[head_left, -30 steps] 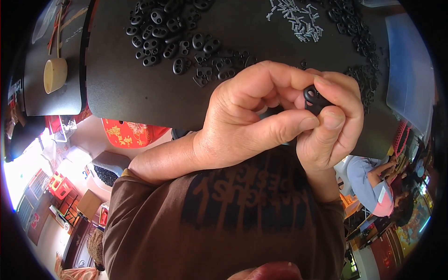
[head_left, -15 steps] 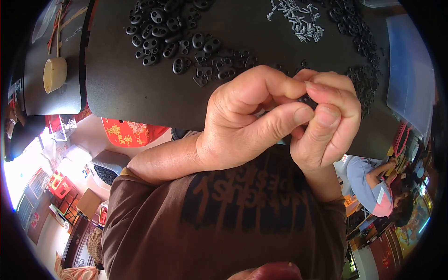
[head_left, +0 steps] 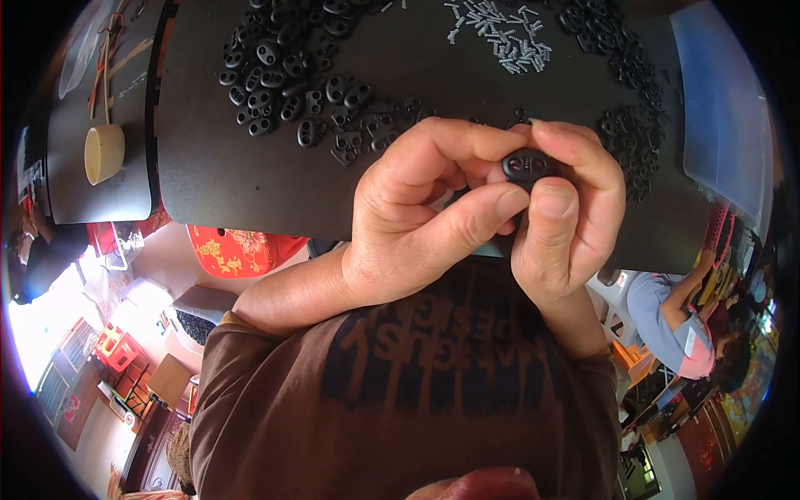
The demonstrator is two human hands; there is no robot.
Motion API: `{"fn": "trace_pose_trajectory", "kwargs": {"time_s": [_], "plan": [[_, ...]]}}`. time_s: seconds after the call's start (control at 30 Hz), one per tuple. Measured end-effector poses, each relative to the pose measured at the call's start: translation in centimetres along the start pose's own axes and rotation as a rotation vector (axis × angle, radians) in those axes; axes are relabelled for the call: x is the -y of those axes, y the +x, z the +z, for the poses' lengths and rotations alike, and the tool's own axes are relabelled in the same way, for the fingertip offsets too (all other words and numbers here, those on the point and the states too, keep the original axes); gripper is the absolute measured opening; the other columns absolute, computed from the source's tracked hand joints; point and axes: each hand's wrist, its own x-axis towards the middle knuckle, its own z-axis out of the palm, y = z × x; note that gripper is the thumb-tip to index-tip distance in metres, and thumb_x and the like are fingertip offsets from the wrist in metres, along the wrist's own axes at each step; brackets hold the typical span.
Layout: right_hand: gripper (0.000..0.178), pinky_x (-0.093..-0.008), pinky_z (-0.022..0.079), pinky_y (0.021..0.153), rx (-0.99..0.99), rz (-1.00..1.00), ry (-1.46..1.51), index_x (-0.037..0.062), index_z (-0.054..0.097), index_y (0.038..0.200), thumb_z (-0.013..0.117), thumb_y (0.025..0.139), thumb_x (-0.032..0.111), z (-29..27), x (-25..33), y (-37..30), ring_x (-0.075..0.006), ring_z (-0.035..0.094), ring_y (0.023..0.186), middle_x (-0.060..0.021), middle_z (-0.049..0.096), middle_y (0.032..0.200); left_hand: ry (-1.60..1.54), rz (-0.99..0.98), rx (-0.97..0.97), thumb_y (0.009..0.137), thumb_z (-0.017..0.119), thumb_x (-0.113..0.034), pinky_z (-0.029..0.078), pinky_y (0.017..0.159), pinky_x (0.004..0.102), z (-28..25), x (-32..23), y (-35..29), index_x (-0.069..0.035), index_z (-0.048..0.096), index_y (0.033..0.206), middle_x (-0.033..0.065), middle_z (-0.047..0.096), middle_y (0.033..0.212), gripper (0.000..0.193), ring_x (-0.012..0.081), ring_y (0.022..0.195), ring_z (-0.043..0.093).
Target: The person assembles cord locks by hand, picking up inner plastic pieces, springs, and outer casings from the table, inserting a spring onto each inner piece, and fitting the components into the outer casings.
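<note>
A black two-hole cord lock is pinched between both my hands above the table's near side. Thumb and forefinger of my left hand close on its left end. At the other end, my right hand grips it between thumb and curled fingers. The broad face with the holes shows, and a small pale ridged bit is visible between them. Beyond my left hand lies a heap of black cord lock parts. Small metal springs are scattered farther off, and smaller black pieces lie beyond my right hand.
A dark table spreads under the parts. At the right edge stands a translucent bluish plastic bin. A cream ladle-like cup rests on another dark surface at left. Below the table edge is a red patterned stool. Another person sits at right.
Both hands have shifted slightly left, and the fingers have parted around the cord lock. Its holed face, mostly covered before, now shows. The table scene has shifted a little in view.
</note>
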Motion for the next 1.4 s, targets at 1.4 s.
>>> {"fn": "trace_pose_trajectory", "kwargs": {"time_s": [1.4], "plan": [[0.018,-0.0270,0.044,0.073,-0.295,-0.128,-0.858,0.0007,0.063,0.090,0.063,0.073,-0.004,-14.5,1.1,-2.4,-0.0206,0.056,0.083,-0.0107,0.060,0.091,1.014,0.165,0.303,0.067,0.063,0.006,0.045,0.060,0.0310,6.0,1.5,4.3,-0.003,0.060,0.084,0.0072,0.057,0.077,0.019,0.0237,0.064,0.056]]}}
